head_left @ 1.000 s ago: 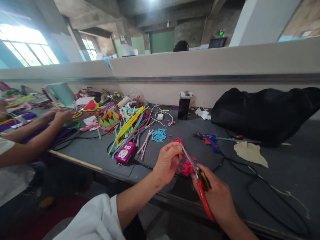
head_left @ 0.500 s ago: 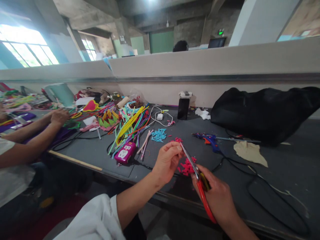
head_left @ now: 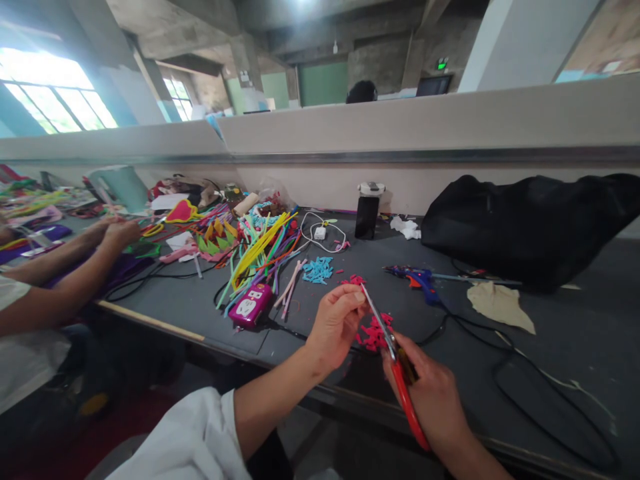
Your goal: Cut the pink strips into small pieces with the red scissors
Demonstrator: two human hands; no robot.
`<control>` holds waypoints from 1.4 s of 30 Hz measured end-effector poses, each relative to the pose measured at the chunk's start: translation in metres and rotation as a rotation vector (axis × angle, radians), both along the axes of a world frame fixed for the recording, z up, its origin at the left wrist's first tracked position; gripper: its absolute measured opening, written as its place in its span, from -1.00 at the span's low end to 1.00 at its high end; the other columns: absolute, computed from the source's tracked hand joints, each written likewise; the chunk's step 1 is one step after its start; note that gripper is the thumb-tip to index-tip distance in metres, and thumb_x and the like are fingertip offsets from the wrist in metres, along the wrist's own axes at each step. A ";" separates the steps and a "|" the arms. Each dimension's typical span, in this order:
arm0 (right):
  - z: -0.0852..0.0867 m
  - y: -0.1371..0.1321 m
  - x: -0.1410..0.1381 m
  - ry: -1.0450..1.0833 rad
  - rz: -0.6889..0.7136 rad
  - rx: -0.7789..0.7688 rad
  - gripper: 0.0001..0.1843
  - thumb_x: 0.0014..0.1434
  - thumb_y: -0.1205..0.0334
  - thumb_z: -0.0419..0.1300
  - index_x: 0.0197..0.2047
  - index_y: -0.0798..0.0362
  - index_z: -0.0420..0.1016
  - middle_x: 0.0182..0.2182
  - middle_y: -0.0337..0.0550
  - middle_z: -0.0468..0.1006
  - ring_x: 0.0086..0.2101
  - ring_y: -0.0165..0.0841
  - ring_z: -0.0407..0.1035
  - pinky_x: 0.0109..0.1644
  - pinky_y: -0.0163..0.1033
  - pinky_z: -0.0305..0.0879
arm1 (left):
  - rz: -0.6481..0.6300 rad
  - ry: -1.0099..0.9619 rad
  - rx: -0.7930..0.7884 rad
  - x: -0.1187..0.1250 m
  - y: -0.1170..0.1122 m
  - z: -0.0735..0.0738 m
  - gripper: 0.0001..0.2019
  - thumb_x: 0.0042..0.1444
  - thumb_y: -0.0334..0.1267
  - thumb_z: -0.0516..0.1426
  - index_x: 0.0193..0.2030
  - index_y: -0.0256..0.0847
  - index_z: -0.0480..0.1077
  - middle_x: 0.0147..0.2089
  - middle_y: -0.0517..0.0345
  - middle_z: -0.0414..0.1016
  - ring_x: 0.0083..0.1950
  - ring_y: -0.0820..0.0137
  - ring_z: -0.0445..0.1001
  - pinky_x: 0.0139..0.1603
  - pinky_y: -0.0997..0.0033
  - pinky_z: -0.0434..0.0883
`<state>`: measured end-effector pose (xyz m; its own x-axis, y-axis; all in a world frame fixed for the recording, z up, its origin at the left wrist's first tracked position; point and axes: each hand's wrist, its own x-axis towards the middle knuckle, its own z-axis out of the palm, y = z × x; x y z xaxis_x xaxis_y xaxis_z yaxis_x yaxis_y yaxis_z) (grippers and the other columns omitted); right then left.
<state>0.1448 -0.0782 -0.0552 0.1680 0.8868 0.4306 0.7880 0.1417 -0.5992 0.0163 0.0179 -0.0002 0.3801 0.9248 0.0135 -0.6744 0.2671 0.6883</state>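
My right hand [head_left: 430, 383] grips a pair of scissors [head_left: 384, 325] with red handles; their blades point up and left. The blade tips meet the fingertips of my left hand [head_left: 337, 323], which are pinched together. Whatever lies in that pinch is too small and covered to make out. Below and beside the blades lies a pile of short red-pink pieces [head_left: 373, 337], with a smaller red-pink group [head_left: 354, 279] just beyond my left fingers. Farther left is a heap of short blue pieces [head_left: 318, 270].
A purple case [head_left: 251, 307] and a bundle of coloured fuzzy sticks [head_left: 263, 250] lie left. A blue glue gun [head_left: 423, 283] with a black cord, a beige scrap [head_left: 500, 307] and a black bag [head_left: 525, 230] are right. A bottle [head_left: 367, 212] stands behind. A co-worker's hands [head_left: 120, 230] are far left.
The scissors' handles have drawn slightly closer together and shifted a little in my right hand. My left hand stays almost still. The co-worker's hands have moved slightly.
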 end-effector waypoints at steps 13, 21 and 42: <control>0.025 0.007 0.018 0.115 -0.095 0.085 -0.62 0.17 0.01 0.12 -0.03 0.04 0.49 -0.23 -0.16 0.62 -0.36 -0.37 0.53 -0.27 -0.35 0.42 | -0.319 0.238 0.019 -0.002 -0.003 -0.001 -0.93 -0.15 -0.38 0.23 -0.48 -0.31 0.44 -0.55 0.23 0.35 -0.51 0.55 0.27 -0.39 0.50 0.22; 0.036 0.007 0.018 0.218 -0.066 0.065 -0.62 0.14 0.04 0.15 -0.01 0.01 0.46 -0.30 -0.19 0.61 -0.37 -0.38 0.52 -0.27 -0.35 0.43 | -0.372 0.628 0.239 0.002 -0.009 -0.011 -0.90 -0.19 -0.32 0.22 -0.53 -0.30 0.41 -0.55 0.23 0.34 -0.51 0.56 0.22 -0.43 0.51 0.15; 0.026 0.011 0.024 0.310 -0.119 -0.053 -0.57 0.07 0.03 0.16 -0.05 0.08 0.48 -0.41 -0.18 0.58 -0.58 -0.43 0.39 -0.48 -0.35 0.34 | 0.138 1.262 1.628 0.002 -0.022 -0.018 -0.89 0.11 -0.33 0.07 -0.34 -0.26 0.41 -0.38 -0.01 0.41 -0.33 0.29 0.32 -0.27 0.26 0.15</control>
